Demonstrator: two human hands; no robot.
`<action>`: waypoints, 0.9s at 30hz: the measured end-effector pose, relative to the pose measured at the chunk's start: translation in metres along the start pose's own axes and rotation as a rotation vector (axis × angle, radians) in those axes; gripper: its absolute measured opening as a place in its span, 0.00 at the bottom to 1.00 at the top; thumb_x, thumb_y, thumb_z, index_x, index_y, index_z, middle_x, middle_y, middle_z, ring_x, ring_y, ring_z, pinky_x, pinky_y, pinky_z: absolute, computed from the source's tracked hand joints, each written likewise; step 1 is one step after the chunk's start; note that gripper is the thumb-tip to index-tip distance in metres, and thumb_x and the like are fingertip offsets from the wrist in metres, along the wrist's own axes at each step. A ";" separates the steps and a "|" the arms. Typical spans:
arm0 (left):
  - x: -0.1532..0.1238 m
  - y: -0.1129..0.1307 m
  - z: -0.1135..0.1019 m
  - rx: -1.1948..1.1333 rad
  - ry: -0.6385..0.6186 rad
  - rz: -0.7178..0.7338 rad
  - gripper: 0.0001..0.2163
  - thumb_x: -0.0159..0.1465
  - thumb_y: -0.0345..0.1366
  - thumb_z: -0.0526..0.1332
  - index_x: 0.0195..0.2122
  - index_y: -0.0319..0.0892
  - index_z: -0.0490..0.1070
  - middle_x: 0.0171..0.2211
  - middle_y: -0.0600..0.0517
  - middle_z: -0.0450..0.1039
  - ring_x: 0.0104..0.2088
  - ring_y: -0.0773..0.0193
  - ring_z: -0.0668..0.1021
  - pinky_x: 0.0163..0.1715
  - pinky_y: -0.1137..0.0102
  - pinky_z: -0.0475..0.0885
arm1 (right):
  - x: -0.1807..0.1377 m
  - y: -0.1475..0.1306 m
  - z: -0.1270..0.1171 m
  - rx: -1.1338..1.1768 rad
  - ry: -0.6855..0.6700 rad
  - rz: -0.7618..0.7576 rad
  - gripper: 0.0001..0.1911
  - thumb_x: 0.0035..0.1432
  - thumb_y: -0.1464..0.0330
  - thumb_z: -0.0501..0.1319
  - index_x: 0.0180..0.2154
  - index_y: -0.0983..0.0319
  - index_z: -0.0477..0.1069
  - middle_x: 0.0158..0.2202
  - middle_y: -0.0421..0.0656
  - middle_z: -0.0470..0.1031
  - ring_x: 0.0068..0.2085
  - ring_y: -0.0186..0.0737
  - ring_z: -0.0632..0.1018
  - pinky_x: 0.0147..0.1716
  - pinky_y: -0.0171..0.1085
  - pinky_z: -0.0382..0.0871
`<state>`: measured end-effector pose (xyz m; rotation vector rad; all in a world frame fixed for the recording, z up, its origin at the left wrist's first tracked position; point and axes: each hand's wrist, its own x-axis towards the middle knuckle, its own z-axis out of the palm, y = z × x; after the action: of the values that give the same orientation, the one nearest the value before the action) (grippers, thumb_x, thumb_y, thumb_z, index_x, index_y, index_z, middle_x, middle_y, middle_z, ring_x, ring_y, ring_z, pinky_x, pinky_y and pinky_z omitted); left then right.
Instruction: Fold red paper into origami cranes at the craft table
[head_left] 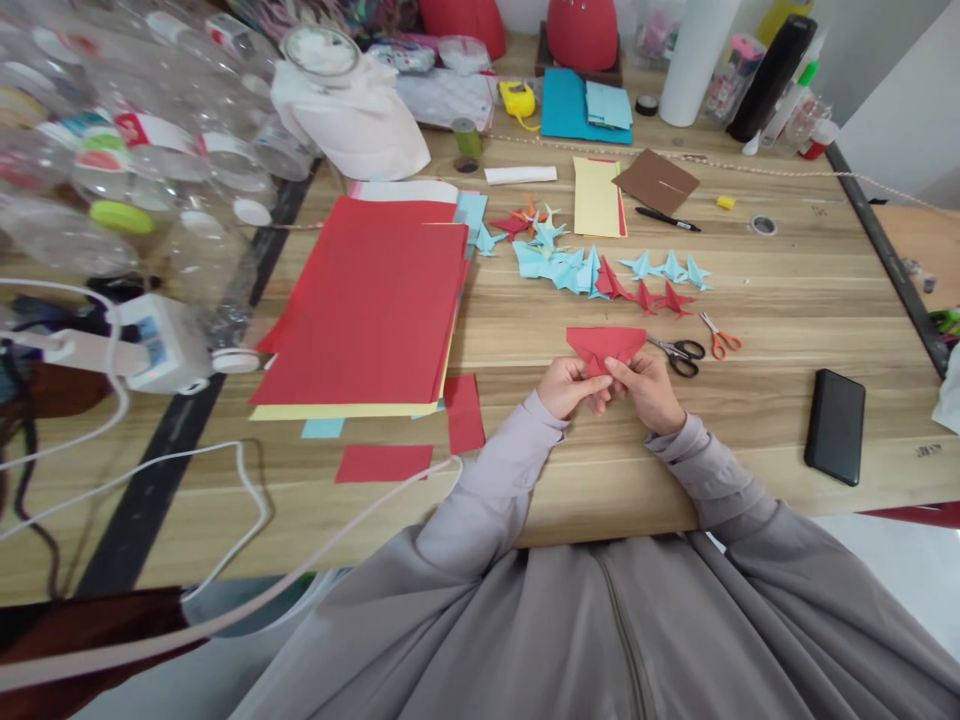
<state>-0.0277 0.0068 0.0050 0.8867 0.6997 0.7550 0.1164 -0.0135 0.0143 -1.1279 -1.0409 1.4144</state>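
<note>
A partly folded piece of red paper [606, 343] is held between both hands above the front of the table, its wide edge facing away from me. My left hand [568, 388] pinches its lower left part, with the thumb on top. On the other side my right hand [646, 390] grips it, thumb pressed near the middle; fingers beneath are partly hidden. Just beyond the right hand lie black-handled scissors [681, 353] and small orange-handled scissors [721, 338]. Farther back, several folded red cranes [646, 296] and blue cranes [566, 268] stand in rows.
Red paper sheets [382, 310] are stacked at the left, with a small red rectangle [465, 412] beside them. A phone [835, 427] lies at the right. Plastic bottles [150, 150] crowd the far left. A white cable [300, 570] crosses the front left. A black pen [667, 219] lies farther back.
</note>
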 end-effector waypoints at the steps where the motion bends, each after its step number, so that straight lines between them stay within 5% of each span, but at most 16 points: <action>1: 0.000 0.001 0.001 0.009 0.013 0.003 0.21 0.42 0.47 0.76 0.22 0.35 0.71 0.18 0.51 0.74 0.14 0.67 0.74 0.14 0.73 0.71 | 0.000 0.000 0.000 -0.023 0.013 -0.021 0.24 0.48 0.52 0.69 0.18 0.61 0.65 0.13 0.35 0.65 0.16 0.27 0.62 0.17 0.31 0.54; 15: -0.001 0.005 0.007 0.037 0.168 0.010 0.24 0.43 0.54 0.73 0.20 0.36 0.70 0.16 0.51 0.73 0.13 0.68 0.72 0.14 0.73 0.69 | 0.002 0.002 0.000 0.005 0.052 0.013 0.24 0.46 0.49 0.68 0.19 0.62 0.68 0.13 0.36 0.66 0.14 0.27 0.62 0.14 0.31 0.53; 27: -0.005 0.008 0.007 0.126 0.312 0.184 0.17 0.52 0.46 0.68 0.17 0.37 0.71 0.14 0.51 0.71 0.14 0.68 0.72 0.15 0.73 0.67 | -0.001 0.002 0.003 -0.091 -0.041 0.028 0.25 0.48 0.47 0.66 0.21 0.62 0.69 0.16 0.37 0.70 0.17 0.29 0.67 0.18 0.31 0.61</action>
<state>-0.0275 0.0036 0.0162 0.9673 0.9577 1.0364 0.1131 -0.0146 0.0134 -1.1875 -1.1324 1.4293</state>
